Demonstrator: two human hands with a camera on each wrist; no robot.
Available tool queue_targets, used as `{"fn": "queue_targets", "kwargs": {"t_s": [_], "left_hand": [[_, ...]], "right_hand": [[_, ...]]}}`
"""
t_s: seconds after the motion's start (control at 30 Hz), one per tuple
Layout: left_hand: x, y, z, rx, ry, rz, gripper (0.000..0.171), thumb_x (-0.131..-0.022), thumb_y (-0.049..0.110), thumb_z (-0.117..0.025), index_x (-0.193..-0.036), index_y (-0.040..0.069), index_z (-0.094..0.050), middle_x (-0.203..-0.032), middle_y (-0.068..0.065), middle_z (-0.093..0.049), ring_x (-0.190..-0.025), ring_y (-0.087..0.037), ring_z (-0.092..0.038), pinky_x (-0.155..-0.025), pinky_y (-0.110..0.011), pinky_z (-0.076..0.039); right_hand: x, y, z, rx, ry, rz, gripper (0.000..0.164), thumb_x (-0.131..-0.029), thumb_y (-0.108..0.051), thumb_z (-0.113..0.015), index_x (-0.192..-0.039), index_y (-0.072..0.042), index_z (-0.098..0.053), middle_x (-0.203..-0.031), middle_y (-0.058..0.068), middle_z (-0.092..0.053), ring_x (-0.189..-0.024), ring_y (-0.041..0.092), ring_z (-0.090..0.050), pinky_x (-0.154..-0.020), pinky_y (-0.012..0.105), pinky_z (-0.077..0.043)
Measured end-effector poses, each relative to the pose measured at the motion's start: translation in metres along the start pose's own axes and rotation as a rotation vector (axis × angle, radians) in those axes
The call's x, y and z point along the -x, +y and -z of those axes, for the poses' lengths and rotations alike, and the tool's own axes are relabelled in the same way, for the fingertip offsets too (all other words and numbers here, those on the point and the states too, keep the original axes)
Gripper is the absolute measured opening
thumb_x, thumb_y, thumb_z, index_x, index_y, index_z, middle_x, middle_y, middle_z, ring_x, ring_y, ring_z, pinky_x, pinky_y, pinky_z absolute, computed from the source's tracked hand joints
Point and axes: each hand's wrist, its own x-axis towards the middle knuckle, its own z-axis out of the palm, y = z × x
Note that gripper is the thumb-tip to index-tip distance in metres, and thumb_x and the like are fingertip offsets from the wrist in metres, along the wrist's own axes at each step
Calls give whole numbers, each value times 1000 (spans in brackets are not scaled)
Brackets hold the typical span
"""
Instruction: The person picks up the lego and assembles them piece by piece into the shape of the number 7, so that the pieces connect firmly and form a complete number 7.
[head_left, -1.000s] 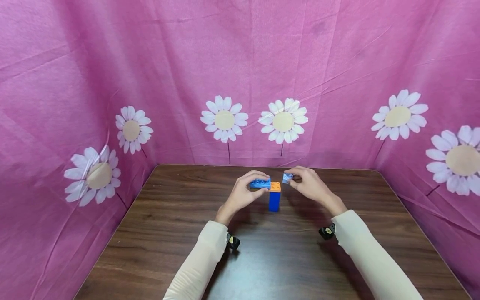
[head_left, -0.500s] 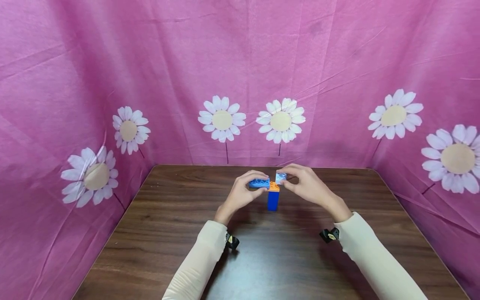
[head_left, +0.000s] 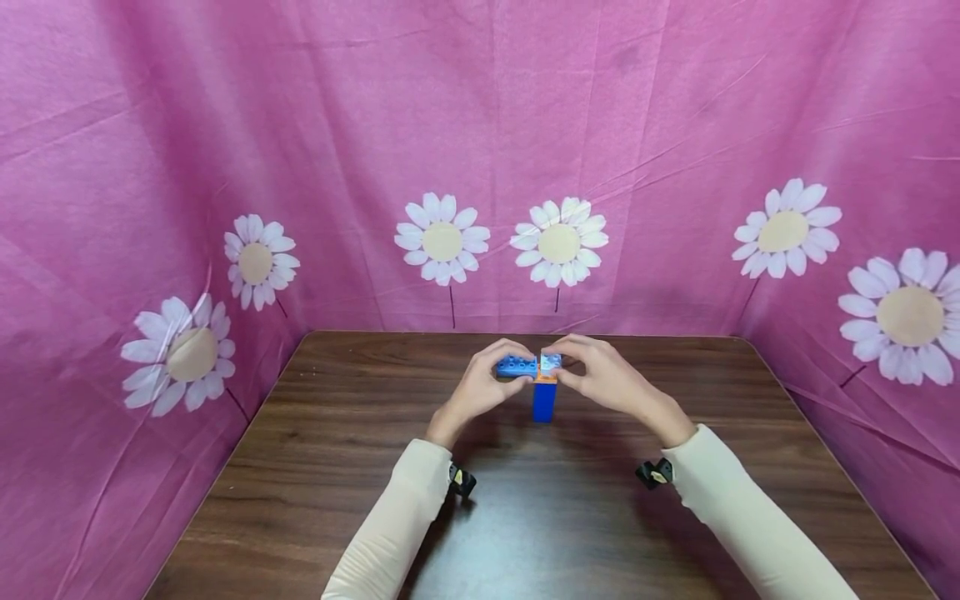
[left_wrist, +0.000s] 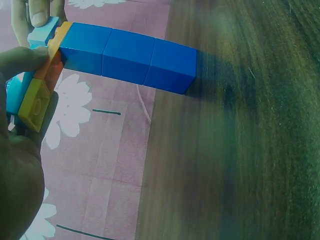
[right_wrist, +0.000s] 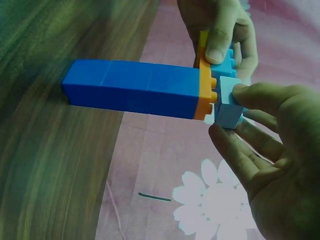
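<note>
A tower of three dark blue toy bricks (head_left: pixel 543 404) stands upright on the table, topped by an orange plate (right_wrist: pixel 204 92). The plate reaches out leftward, where a blue brick (head_left: pixel 517 366) lies on it and a yellow brick (left_wrist: pixel 34 107) shows below. My left hand (head_left: pixel 480 387) grips the blue brick, its thumb over the near side. Between thumb and fingers my right hand (head_left: pixel 611 379) pinches a light blue brick (right_wrist: pixel 228 106). That brick is right over the plate's bare studs; some orange studs still show between them in the right wrist view.
The dark wood table (head_left: pixel 360 483) spreads around the tower. A pink cloth with printed daisies (head_left: pixel 480 150) hangs behind the table and along both sides. A black wrist strap (head_left: pixel 462 481) shows under the left sleeve, another wrist strap (head_left: pixel 654 473) under the right.
My right hand has moved left with the light blue brick, from beside the tower to over the orange plate. The left hand has kept its grip and hardly moved.
</note>
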Motion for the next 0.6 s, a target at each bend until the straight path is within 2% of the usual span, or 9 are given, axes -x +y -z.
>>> {"fn": "queue_targets", "kwargs": {"t_s": [0.33, 0.6], "left_hand": [[-1, 2, 0, -15, -11, 24, 30, -89, 4, -86, -117, 10, -76, -119, -6, -74, -112, -19, -70, -101, -31, -58], [-1, 2, 0, -11, -6, 40, 30, -89, 5, -86, -117, 10, -76, -119, -6, -74, -111, -19, -70, -100, -31, -58]], "right_hand": [[-2, -1, -5, -6, -14, 29, 34, -97, -7, -78, -130, -8, -74, -129, 11, -74, -106, 27, -74, -90, 46, -63], [-3, -6, -3, -15, -16, 7, 33, -96, -8, -79, -129, -7, -75, -127, 14, -75, -107, 29, -74, -91, 49, -63]]}}
